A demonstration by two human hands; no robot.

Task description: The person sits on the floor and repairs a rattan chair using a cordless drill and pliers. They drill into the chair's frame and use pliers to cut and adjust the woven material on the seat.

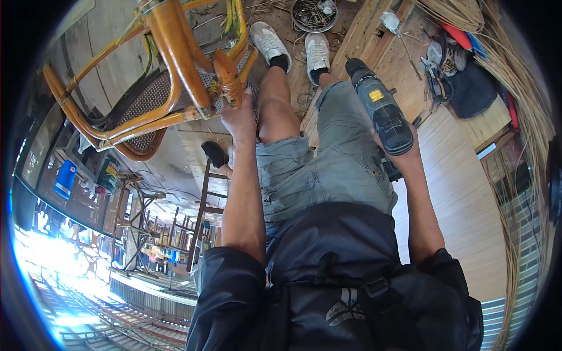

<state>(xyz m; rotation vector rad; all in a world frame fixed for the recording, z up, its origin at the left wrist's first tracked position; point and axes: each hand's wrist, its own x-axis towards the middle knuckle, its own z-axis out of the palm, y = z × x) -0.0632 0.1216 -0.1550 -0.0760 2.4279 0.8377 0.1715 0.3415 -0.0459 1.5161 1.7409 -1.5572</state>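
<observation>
My left hand [239, 120] grips the orange rattan chair [170, 76] at a wrapped joint near its woven seat; the chair is tipped, its legs reaching up and left. My right hand [404, 157] holds a black and grey cordless drill [377, 108] by its grip, the chuck pointing away toward my feet. My knees in grey shorts and my white shoes [293, 47] lie between the two hands.
A round tin of small metal parts [314, 14] sits past my shoes. Pliers and hand tools [436, 73] lie on the wooden floor at upper right, beside bundles of rattan strands [515, 70]. More chair frames [134, 222] stand at the lower left.
</observation>
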